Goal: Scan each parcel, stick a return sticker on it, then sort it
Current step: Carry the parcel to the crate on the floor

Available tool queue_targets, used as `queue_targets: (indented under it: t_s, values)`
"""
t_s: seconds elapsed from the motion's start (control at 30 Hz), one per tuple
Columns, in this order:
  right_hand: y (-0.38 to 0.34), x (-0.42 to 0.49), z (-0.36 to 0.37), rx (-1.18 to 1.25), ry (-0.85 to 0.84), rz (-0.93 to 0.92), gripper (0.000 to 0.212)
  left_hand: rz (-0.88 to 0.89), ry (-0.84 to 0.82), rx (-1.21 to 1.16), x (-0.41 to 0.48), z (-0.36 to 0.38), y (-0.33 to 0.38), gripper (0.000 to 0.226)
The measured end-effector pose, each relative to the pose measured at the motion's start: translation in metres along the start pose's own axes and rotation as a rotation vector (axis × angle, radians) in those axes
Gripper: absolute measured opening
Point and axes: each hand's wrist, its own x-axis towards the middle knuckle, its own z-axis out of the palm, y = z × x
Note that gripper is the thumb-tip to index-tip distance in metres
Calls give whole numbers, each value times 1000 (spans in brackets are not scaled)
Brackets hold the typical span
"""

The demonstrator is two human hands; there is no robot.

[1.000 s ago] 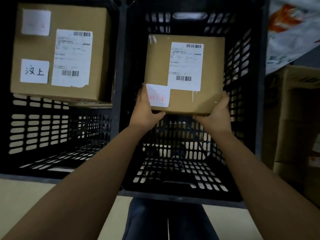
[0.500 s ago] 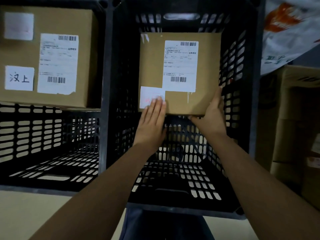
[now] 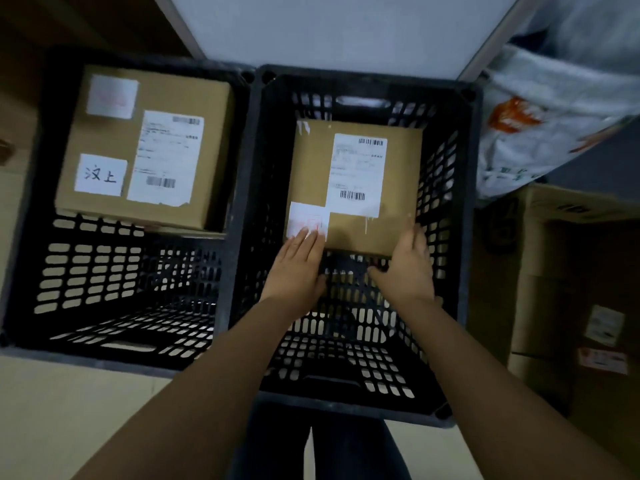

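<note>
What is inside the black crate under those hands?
One cardboard parcel with a shipping label and a small sticker touched by the left hand; the right hand touches its corner. Anything beneath it is hidden.

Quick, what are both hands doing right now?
Left hand: open, flat fingers touching the sticker on the box.
Right hand: open, fingers resting on the box's near corner.

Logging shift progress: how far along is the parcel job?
Done: a first brown cardboard parcel lies labelled in the left black plastic crate. In hand: a second brown cardboard parcel sits in the right black plastic crate, the left hand pressing its white red-printed sticker, the right hand on its near edge. Left: likely just letting go; whether more parcels wait is unclear.
</note>
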Motion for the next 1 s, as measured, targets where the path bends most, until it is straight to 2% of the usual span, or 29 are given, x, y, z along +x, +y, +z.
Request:
queue_targets:
  t_s: [0.1,0.27,0.47,0.67,1.0]
  values:
    - [-27,-31,-20,-34,-35,-100,90,-34,106,-100,-29,-30,-1,63]
    - [-98,-83,-45,-165,-68,-391,60,-89,250,-169,-95,-81,-23,61]
    - [-221,-162,-45,-247,-12,-675,59,-139,542,-153,-196,-142,-95,51]
    - [-359,-264,9,-226,49,-913,56,-266,788,-120,-325,-193,-212,43]
    - [-581,-411,107,-326,51,-1364,53,-573,931,60,-537,-269,-382,43]
